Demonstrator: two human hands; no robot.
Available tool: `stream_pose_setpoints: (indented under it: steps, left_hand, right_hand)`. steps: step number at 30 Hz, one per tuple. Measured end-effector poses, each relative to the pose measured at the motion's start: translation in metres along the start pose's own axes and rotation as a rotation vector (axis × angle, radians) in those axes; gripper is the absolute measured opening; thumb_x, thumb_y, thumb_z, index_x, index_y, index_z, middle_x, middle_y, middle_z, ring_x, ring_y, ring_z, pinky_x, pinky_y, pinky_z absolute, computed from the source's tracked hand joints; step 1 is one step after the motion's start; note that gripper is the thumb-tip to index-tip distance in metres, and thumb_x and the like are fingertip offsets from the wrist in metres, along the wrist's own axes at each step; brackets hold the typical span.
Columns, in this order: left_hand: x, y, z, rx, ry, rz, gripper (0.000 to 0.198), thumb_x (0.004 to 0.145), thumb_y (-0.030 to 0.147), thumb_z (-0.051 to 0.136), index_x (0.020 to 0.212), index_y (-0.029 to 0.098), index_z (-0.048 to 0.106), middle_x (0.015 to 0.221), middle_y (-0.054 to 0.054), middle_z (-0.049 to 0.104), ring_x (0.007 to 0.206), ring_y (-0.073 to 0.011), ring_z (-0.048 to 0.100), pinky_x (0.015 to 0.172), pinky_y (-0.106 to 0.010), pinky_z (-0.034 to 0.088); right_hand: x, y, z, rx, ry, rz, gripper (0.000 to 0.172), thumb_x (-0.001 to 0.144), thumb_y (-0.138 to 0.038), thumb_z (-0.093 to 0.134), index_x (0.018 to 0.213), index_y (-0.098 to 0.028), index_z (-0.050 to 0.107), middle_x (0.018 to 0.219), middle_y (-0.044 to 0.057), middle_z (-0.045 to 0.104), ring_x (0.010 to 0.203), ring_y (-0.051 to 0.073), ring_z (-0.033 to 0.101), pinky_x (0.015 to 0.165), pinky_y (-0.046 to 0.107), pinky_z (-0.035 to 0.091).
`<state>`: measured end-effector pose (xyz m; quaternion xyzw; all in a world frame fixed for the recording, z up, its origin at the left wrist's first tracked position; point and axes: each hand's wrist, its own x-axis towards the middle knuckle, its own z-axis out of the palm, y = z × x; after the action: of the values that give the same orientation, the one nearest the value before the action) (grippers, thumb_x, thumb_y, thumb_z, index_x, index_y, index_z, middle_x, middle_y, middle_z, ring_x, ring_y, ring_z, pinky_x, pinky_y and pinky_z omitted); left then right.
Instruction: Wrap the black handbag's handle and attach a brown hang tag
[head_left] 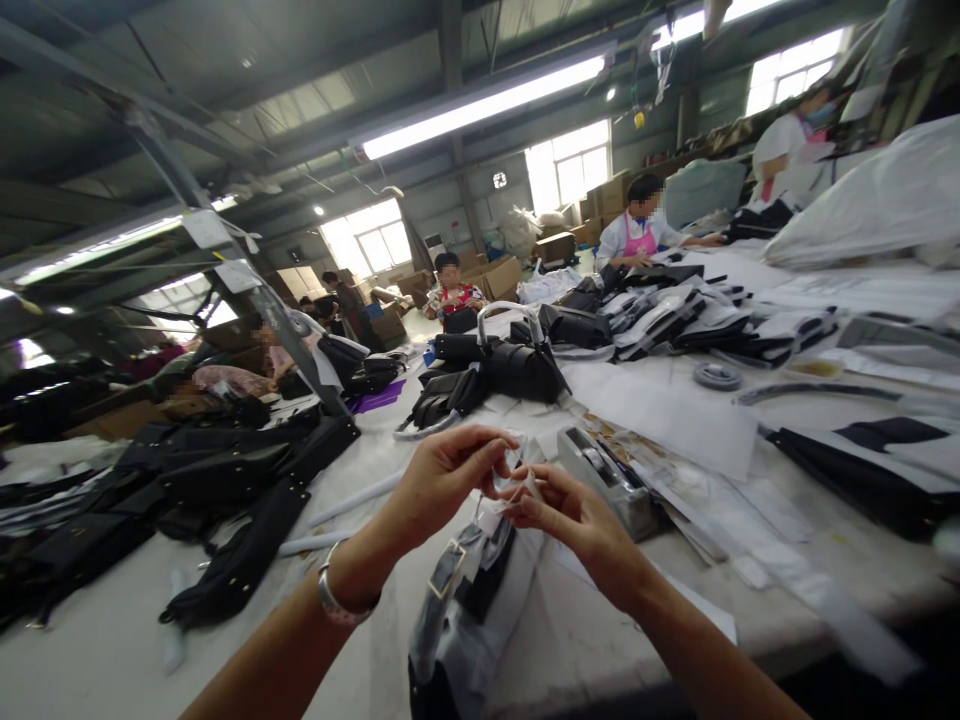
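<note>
My left hand, with a silver bracelet at the wrist, is closed in a pinch just above a handbag. Close beside it, my right hand pinches a small whitish piece of thin wrap between thumb and fingers. What the left fingertips hold is hard to make out. Below both hands a black handbag stands near the table's front edge, partly covered in white paper. Its handle is wrapped in greyish film and carries a gold-coloured buckle.
Black bag pieces are heaped on the left. A grey tray with tools lies right of my hands. Finished black handbags stand ahead, and stacked bag parts lie beyond. A slanted metal post rises at left. Several co-workers sit around.
</note>
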<state>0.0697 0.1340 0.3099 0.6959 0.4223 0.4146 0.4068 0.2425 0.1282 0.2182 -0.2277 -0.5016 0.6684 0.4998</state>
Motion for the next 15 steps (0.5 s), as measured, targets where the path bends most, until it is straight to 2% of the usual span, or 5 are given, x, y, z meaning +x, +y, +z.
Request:
stream_pose_setpoints:
  steps: [3,6,9,12,15]
  left_hand:
    - [0.0,0.001,0.001,0.024,0.005,-0.009,0.032,0.087,0.044,0.067,0.099,0.015,0.073,0.072,-0.001,0.065,0.054,-0.0071,0.054,0.051,-0.019,0.047]
    - [0.001,0.0,0.001,0.057,0.008,0.008,0.03,0.087,0.043,0.067,0.099,0.016,0.073,0.076,-0.002,0.068,0.057,-0.0079,0.054,0.054,-0.019,0.049]
    - [0.003,-0.003,-0.003,0.16,0.019,0.053,0.027,0.088,0.041,0.066,0.1,0.017,0.074,0.082,-0.004,0.071,0.069,-0.0124,0.062,0.066,-0.023,0.053]
    - [0.005,-0.008,-0.007,0.35,0.063,0.19,0.022,0.089,0.038,0.066,0.098,0.021,0.077,0.096,-0.007,0.071,0.091,-0.0175,0.065,0.082,-0.027,0.052]
    - [0.005,-0.011,-0.006,0.443,0.115,0.222,0.022,0.089,0.039,0.065,0.098,0.023,0.078,0.096,-0.007,0.069,0.084,-0.0154,0.064,0.072,-0.023,0.051]
  right_hand:
    - [0.001,0.002,-0.003,-0.1,-0.012,-0.028,0.049,0.081,-0.052,0.073,0.115,-0.018,0.063,0.105,0.009,0.071,0.095,0.023,0.068,0.082,0.035,0.056]
    - [0.001,0.008,-0.008,-0.242,0.025,-0.111,0.049,0.081,-0.048,0.074,0.119,-0.019,0.063,0.11,0.008,0.069,0.099,0.023,0.066,0.088,0.035,0.053]
    - [0.001,0.011,-0.012,-0.335,0.072,-0.135,0.058,0.077,-0.043,0.079,0.127,-0.022,0.06,0.119,0.007,0.066,0.106,0.024,0.063,0.094,0.036,0.051]
    - [-0.002,0.01,-0.012,-0.254,0.033,-0.107,0.073,0.075,-0.04,0.082,0.14,-0.025,0.052,0.112,0.004,0.066,0.105,0.022,0.063,0.095,0.034,0.05]
    - [-0.006,0.011,-0.007,-0.108,-0.027,-0.041,0.088,0.073,-0.039,0.084,0.149,-0.028,0.04,0.101,0.001,0.066,0.097,0.02,0.065,0.09,0.033,0.051]
